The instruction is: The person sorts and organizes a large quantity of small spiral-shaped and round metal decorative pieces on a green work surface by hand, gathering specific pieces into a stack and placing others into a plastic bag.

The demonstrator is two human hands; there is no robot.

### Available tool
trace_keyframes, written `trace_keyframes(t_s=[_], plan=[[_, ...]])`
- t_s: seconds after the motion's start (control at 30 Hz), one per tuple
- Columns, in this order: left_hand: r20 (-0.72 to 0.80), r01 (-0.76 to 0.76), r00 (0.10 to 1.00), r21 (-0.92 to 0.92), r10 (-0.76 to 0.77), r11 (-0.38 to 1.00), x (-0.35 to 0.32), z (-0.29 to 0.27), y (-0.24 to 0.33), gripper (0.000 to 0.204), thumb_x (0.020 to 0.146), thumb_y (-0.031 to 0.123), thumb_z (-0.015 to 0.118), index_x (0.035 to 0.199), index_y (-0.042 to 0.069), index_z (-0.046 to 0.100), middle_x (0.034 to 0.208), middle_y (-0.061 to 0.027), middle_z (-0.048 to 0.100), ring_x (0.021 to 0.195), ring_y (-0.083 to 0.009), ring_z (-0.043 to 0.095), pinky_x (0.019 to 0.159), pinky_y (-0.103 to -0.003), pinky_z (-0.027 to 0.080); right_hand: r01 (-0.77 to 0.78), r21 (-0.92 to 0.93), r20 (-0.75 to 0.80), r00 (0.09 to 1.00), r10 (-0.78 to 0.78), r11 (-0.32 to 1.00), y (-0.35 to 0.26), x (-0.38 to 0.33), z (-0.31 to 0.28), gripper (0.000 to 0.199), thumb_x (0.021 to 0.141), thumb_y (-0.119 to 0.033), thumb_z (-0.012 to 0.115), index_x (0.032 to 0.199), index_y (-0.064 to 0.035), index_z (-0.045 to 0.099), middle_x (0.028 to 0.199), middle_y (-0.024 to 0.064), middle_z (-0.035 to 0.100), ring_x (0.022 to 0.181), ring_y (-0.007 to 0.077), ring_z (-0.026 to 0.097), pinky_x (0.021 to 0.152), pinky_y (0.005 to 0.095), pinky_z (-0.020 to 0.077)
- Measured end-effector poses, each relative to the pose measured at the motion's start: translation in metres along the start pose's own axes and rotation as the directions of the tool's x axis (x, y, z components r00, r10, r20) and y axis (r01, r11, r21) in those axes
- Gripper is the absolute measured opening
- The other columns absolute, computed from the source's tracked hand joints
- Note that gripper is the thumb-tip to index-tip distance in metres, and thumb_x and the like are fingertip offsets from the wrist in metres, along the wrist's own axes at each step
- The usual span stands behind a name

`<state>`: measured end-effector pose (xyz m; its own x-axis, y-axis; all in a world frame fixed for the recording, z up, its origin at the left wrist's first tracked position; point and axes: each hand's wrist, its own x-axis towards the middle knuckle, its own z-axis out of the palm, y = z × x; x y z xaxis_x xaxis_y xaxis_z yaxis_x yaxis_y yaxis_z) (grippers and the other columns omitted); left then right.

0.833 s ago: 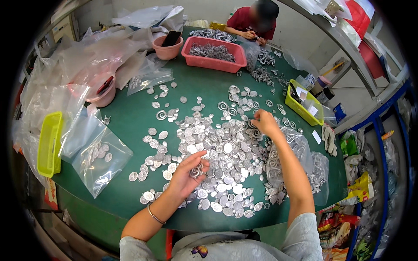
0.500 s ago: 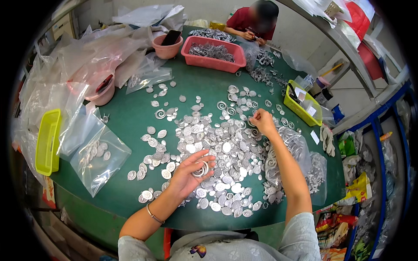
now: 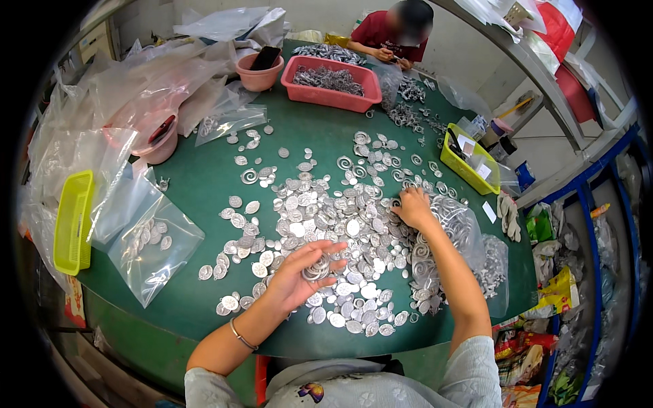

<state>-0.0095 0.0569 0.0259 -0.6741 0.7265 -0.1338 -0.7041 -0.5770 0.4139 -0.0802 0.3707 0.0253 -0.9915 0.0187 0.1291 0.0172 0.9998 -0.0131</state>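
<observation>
My left hand (image 3: 299,275), palm up over the near part of the pile, has its fingers curled round a few silver spiral pendants (image 3: 316,270). My right hand (image 3: 413,207) reaches down at the right side of the pile, fingertips bent onto the metal pieces; what they pinch, if anything, is hidden. The broad heap of silver oval pendants (image 3: 353,227) spreads over the green table (image 3: 218,173). More spiral pendants, such as a loose one (image 3: 345,163), lie along its far side. By my right forearm rests a clear bag of spiral pieces (image 3: 459,221).
A clear bag with several ovals (image 3: 153,238) lies left, beside a yellow-green basket (image 3: 73,221). At the back stands a pink tray of metal parts (image 3: 331,81); behind it a person (image 3: 391,37) handles small pieces. Another yellow-green basket (image 3: 469,158) and gloves (image 3: 508,216) are right.
My right hand has moved down and slightly nearer, from the spirals' edge onto the pile. The left hand has shifted slightly, its fingers closing more over the spirals.
</observation>
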Motion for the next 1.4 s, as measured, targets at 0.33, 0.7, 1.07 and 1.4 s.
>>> trace_keyframes(t_s=[0.33,0.7,1.07,1.4], plan=[[0.077,-0.046,0.996,-0.103,0.054,0.994,-0.001,0.001,-0.007,0.052,0.089,0.017,0.05,0.136,0.006,0.028,0.137,-0.0179,0.032,0.125,-0.0341,0.035,0.101,-0.048,0.033,-0.189,0.947,0.263,0.922,-0.284,0.26,-0.081,-0.03,-0.05,0.016,0.081,-0.016,0.064,0.087,-0.0009,0.06,0.078,0.0022,0.062,0.068,0.0089,0.055,0.063,0.0239,0.0444],[0.017,-0.006,1.0,-0.178,0.009,0.984,-0.002,-0.008,-0.012,0.027,0.089,0.026,0.052,0.109,0.007,0.051,0.102,-0.0106,0.056,0.089,-0.0201,0.057,0.062,-0.029,0.052,-0.281,-0.231,-0.029,0.959,0.283,0.931,0.02,0.049,0.01,0.035,0.075,-0.031,0.065,0.092,-0.0004,0.063,0.101,0.0169,0.061,0.104,0.0318,0.05,0.086,0.0433,0.0375],[-0.05,0.01,0.999,-0.084,-0.014,0.996,-0.001,-0.011,-0.012,0.009,0.085,0.017,0.057,0.09,0.011,0.055,0.096,-0.0056,0.057,0.098,-0.0232,0.057,0.065,-0.03,0.049,-0.233,0.0,-0.149,0.962,0.231,0.972,0.03,0.052,0.015,0.013,0.078,-0.014,0.06,0.084,-0.0024,0.062,0.086,0.0136,0.064,0.079,0.0277,0.063,0.067,0.0353,0.0481],[-0.002,-0.044,0.999,-0.034,0.044,0.998,-0.004,-0.013,-0.012,0.042,0.085,0.012,0.055,0.124,0.009,0.039,0.108,-0.004,0.053,0.1,-0.021,0.056,0.077,-0.033,0.048,-0.449,0.892,0.436,0.838,-0.327,0.038,-0.095,-0.028,-0.062,0.019,0.089,-0.014,0.052,0.102,-0.0011,0.056,0.087,0.0008,0.061,0.071,0.0053,0.055,0.059,0.0189,0.0436]])
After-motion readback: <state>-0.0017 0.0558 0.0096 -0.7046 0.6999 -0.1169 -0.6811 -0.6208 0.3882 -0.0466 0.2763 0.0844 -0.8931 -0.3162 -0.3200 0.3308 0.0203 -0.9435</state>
